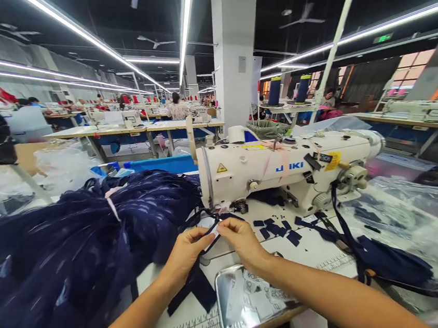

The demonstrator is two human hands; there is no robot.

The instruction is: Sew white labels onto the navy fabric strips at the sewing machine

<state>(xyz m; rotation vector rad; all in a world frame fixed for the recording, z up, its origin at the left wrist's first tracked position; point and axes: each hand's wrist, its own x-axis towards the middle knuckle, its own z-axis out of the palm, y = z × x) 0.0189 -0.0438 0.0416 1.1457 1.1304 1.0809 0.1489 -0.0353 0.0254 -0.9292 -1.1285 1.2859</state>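
With thumbs and fingertips closed, my left hand (pixel 183 251) and right hand (pixel 245 243) pinch a narrow dark strip (pixel 214 243), just in front of the sewing machine's head (pixel 229 173)

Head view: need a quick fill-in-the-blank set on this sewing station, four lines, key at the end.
1. The brand lettering on the sewing machine is ____ (colour).
2. Between the left hand and the right hand, the ____ one is nearer the navy bundle.
3. The two thread cones behind the machine have ____ tops (colour).
4. The narrow dark strip is pinched by ____ hands (number).

Missing words: blue; left; yellow; two.
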